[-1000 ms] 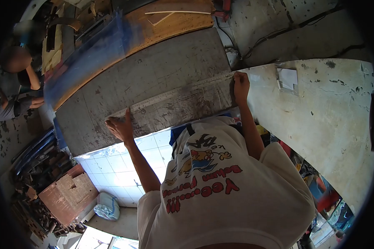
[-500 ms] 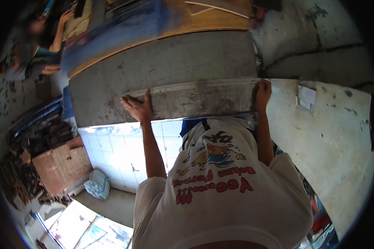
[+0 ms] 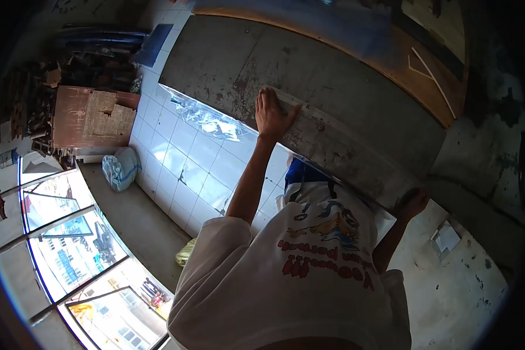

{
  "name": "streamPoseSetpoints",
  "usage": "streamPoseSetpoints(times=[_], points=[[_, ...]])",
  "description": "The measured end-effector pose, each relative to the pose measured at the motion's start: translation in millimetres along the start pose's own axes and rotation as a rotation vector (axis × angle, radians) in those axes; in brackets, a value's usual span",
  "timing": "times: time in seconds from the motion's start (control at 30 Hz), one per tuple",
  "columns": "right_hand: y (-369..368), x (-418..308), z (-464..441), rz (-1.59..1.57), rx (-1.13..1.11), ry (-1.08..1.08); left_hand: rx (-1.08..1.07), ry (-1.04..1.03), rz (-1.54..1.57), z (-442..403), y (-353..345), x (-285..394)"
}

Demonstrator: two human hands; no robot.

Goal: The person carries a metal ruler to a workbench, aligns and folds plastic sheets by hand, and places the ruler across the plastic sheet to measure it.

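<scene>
A long grey board (image 3: 356,93) with a worn, stained surface lies across in front of me. A thin, pale, translucent ruler-like strip (image 3: 332,123) runs along it between my hands. My left hand (image 3: 272,116) rests flat at the strip's left end, thumb spread from the fingers. At the strip's other end, near the board's right corner, my right hand (image 3: 413,204) is closed in shadow. Its fingertips and whatever they pinch are hard to make out.
Behind the board lies a wooden panel (image 3: 385,67) with blue film and thin strips on it. A pale surface (image 3: 461,271) adjoins at the right. White floor tiles (image 3: 198,169), a plastic bag (image 3: 121,169), a reddish board (image 3: 93,119) and stacked scraps are at the left.
The view has swung left and tilted, bringing windows into sight and losing the people at the far left. Both hands stay at the strip's ends, in much the same pose.
</scene>
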State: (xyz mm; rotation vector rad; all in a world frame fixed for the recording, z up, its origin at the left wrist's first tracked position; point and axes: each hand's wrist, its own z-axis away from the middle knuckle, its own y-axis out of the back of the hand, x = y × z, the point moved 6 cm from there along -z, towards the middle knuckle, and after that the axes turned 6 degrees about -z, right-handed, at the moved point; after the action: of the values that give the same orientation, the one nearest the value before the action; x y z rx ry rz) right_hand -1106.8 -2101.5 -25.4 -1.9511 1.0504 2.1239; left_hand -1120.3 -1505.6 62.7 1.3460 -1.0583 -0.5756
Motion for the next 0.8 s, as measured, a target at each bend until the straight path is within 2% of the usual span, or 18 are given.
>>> streamPoseSetpoints(times=[0.23, 0.43, 0.57, 0.8], points=[[3, -14, -1, 0.273, 0.041, 0.112, 0.054, -0.161, -0.030, -1, 0, -16], [9, -4, -4, 0.285, 0.042, 0.170, 0.015, -0.148, 0.067, -2, -5, -23], [3, -9, -5, 0.416, 0.097, 0.152, -0.020, -0.142, 0.043, -2, -8, -26], [1, -10, -4, 0.527, 0.130, 0.174, -0.082, -0.282, 0.060, -5, -6, -38]])
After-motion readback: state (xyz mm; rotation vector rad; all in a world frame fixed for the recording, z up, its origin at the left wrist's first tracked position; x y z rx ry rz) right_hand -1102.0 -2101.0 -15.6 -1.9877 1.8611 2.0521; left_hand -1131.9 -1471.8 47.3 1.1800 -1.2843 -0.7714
